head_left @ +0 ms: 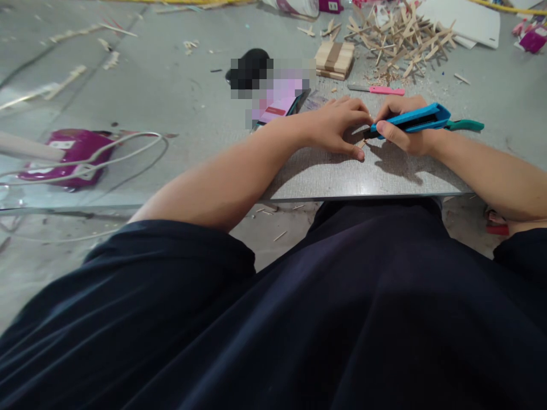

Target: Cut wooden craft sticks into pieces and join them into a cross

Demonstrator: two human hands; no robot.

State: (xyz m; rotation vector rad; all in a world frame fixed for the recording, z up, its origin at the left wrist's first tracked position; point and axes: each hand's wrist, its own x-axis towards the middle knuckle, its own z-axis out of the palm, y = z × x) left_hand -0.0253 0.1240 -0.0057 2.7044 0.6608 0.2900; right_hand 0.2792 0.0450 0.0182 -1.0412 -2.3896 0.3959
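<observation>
In the head view my right hand (404, 122) is wrapped round a blue utility knife (421, 117), its dark tip slanting down toward the table. That tip meets or nearly meets a small piece of wooden craft stick (362, 144). My left hand (342, 128) lies beside it with the fingers curved, thumb and fingertips on the stick and pressing it to the tabletop. Most of the stick is hidden under the fingers. Behind my right hand a tool with a green handle (468, 124) sticks out to the right. Just beyond both hands lies a pink-handled knife (387, 90).
A banded stack of craft sticks (334, 59) and a loose heap of cut sticks (401, 37) lie farther back. A phone (282, 99) and a black object (251, 68) are partly pixelated. Left stands a purple power strip (70, 156) with a looped white cable. The table edge (342, 197) runs before my body.
</observation>
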